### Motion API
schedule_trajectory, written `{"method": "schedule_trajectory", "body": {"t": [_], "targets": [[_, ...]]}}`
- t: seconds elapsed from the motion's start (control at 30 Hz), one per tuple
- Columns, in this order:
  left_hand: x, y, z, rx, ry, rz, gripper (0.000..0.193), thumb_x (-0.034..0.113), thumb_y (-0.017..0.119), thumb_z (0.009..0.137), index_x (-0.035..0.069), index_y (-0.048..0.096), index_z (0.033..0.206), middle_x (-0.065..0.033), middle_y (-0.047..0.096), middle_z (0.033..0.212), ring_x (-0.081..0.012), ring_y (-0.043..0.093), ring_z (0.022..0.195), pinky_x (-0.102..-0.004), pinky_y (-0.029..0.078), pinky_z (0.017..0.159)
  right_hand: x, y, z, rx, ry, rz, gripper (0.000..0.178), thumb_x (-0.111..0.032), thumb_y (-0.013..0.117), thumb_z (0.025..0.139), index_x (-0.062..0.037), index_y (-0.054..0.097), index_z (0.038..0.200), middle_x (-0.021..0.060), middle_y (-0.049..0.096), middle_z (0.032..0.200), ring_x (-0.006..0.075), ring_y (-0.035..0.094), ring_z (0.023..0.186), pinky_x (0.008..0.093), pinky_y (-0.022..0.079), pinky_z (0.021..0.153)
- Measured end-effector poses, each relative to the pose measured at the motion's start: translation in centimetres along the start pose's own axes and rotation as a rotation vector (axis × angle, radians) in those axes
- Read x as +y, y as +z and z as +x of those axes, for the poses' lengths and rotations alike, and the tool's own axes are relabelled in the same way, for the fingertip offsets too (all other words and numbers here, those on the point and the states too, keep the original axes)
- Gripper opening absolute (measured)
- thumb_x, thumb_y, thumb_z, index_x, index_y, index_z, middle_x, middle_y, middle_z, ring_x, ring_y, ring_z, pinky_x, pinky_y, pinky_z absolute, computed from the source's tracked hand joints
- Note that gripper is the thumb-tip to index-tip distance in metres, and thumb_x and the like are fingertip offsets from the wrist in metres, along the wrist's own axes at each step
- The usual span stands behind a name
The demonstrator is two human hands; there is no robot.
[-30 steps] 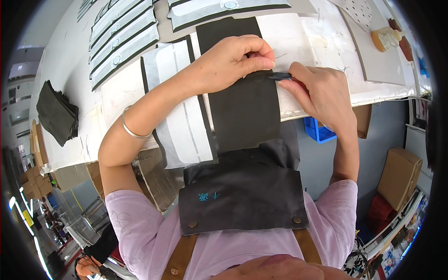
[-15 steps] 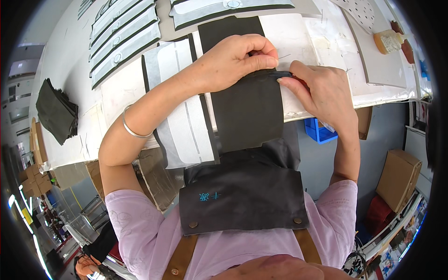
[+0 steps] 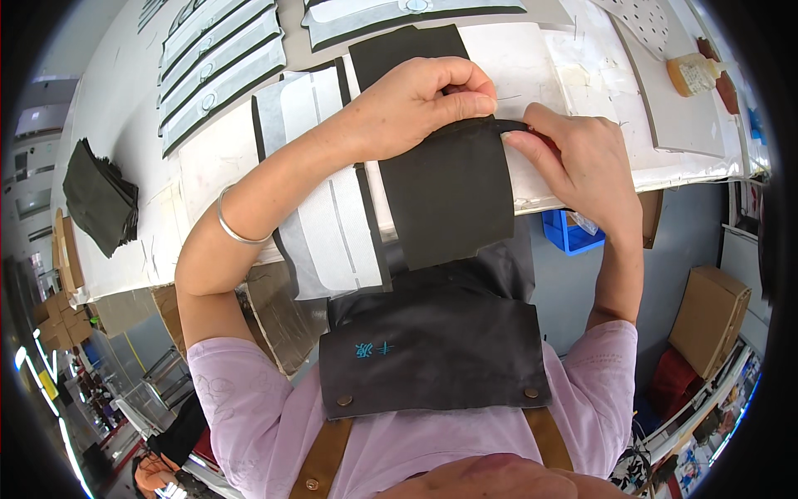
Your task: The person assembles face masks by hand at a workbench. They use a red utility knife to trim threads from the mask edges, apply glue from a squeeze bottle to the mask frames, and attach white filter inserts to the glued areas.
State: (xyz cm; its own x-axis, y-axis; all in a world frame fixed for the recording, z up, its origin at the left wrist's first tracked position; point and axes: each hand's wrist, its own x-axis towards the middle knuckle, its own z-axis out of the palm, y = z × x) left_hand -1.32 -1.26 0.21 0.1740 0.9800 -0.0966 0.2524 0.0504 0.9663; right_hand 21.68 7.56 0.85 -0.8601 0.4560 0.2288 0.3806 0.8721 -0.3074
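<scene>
A black fabric panel (image 3: 453,191) lies across the table's front edge, its near end hanging over my dark apron. A crease or seam crosses it below my left hand (image 3: 428,104). That hand rests over the panel with thumb and forefinger pinched near its right side; what sits between the tips is hidden. To the right, my right hand (image 3: 582,158) pinches the end of a narrow black strip (image 3: 509,126) sticking out from the panel's right edge. Left of the panel, partly under my left forearm, lies a white-backed piece with black edges (image 3: 328,224).
Several white-and-black pieces (image 3: 208,83) lie in an overlapping row at the far left. A stack of black pieces (image 3: 101,200) is on the left. At the far right are a grey board (image 3: 665,100) and an amber bottle (image 3: 692,76). A blue bin (image 3: 569,234) sits below the table edge.
The black panel has turned slightly, its near end moving right and its far end left. My right hand and the strip's end have risen a little; my left hand has barely moved.
</scene>
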Motion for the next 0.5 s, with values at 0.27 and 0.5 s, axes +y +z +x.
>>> {"method": "schedule_trajectory", "body": {"t": [0.27,0.5], "targets": [[-0.57,0.27,0.17,0.019,0.037,0.029,0.019,0.023,0.061,0.105,0.005,0.065,0.104,0.0078,0.055,0.087,-0.0016,0.044,0.078,-0.0197,0.038,0.068,-0.37,0.12,0.59,-0.008,-0.024,-0.046,0.040,-0.044,0.064,0.098,-0.0089,0.062,0.078,0.0104,0.054,0.052,0.0340,0.058,0.051,0.0408,0.043,0.049],[-0.11,0.11,0.22,0.037,0.001,0.015,0.021,0.027,0.061,0.105,0.007,0.066,0.104,0.0077,0.054,0.085,-0.0021,0.044,0.073,-0.0196,0.038,0.064,-0.34,-0.06,0.21,-0.023,-0.033,-0.043,0.040,-0.042,0.063,0.099,-0.0089,0.063,0.077,0.0103,0.054,0.052,0.0349,0.056,0.051,0.0405,0.042,0.049]]}}
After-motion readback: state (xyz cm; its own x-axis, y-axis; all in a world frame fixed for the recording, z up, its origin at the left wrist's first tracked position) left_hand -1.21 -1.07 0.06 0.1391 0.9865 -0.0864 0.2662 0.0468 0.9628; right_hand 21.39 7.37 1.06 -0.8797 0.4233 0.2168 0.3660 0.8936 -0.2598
